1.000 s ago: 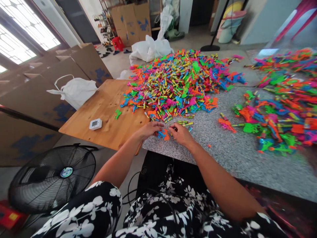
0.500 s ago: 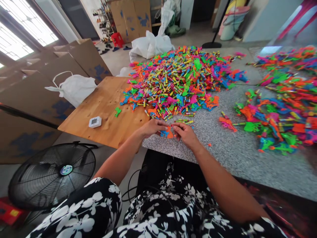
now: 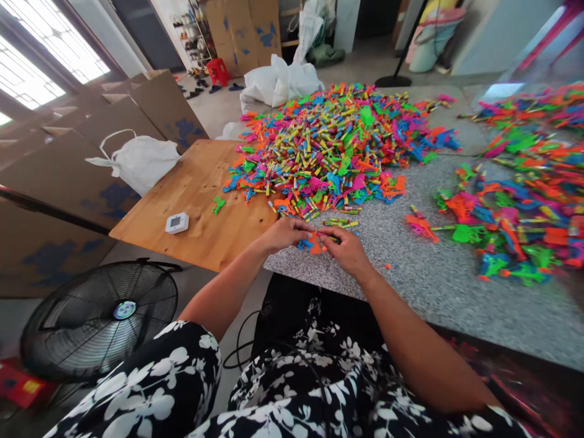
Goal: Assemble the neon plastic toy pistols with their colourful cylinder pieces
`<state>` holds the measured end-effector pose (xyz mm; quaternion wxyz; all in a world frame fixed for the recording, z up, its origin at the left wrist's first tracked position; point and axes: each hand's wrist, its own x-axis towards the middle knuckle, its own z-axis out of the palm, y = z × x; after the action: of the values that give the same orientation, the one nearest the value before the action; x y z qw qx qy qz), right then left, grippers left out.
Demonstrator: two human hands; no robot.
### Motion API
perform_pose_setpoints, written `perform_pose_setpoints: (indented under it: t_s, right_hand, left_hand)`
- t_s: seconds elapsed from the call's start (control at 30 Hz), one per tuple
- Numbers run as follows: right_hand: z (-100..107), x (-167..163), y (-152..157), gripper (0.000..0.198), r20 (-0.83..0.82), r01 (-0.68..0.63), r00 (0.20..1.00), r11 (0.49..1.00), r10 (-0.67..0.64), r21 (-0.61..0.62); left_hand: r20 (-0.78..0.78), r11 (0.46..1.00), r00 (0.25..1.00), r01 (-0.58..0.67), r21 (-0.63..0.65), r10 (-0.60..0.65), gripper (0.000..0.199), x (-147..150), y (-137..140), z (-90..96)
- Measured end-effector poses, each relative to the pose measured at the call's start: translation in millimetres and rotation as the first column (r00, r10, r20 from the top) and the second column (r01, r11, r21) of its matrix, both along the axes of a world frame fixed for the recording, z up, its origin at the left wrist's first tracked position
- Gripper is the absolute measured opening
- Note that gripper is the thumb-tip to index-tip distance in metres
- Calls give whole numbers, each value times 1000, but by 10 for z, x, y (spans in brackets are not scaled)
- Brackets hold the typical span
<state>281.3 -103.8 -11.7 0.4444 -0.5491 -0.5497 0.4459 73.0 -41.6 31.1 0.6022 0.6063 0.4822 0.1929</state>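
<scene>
My left hand (image 3: 283, 236) is pinched around a flat orange plastic toy piece (image 3: 316, 244), with a blue plastic piece (image 3: 303, 244) showing just beside it. Close against it, my right hand (image 3: 350, 252) has its thumb and fingers closed on a small printed tube (image 3: 334, 239), whose end points toward the orange piece. Whether the two parts touch is hidden by the fingers. Several yellow printed tubes (image 3: 340, 222) lie on the grey speckled tabletop (image 3: 387, 292) beyond my hands. A tiny orange bit (image 3: 387, 266) rests right of my right hand.
A big heap of colourful plastic pieces and tubes (image 3: 314, 146) rises ahead. More toys with tubes (image 3: 506, 225) spread at the right. On the wooden board (image 3: 196, 182) are a white digital device (image 3: 177, 222) and a green piece (image 3: 218, 205). A black fan (image 3: 100, 316) stands lower left.
The view has shifted slightly. Both hands stay together at the same spot, and the tube in my right hand shows more plainly between the fingers.
</scene>
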Motion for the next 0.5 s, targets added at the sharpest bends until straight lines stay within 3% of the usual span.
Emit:
perform_pose_setpoints:
  t_s: [0.2,0.3,0.37,0.4,0.43,0.47,0.5]
  right_hand:
    - [32,64,-89,42,-91,-113,990,992,108,-54]
    - [-24,209,-119,42,-53,-102,994,986,96,-135]
    - [-73,409,-78,38,-34,64,997,988,-70,-143]
    - [-94,531,-38,37,-81,215,971,969,-225,-121]
    - [-111,656,10,35,-168,384,903,918,-396,-100]
    - [-123,770,60,34,-287,544,786,833,-547,-99]
    - [-132,861,106,34,-384,649,665,750,-641,-127]
  left_hand:
    - [42,999,998,36,12,-37,25,62,-49,-104]
    - [-59,995,996,71,65,-67,21,70,88,-202]
    - [-217,970,973,-29,241,83,15,11,275,-251]
    - [-288,920,932,-100,380,220,12,-43,386,-269]
    - [-319,846,881,-152,510,351,11,-110,501,-284]
    - [-327,786,840,-173,594,433,12,-184,613,-297]
    - [-336,761,827,-160,628,451,16,-258,717,-311]
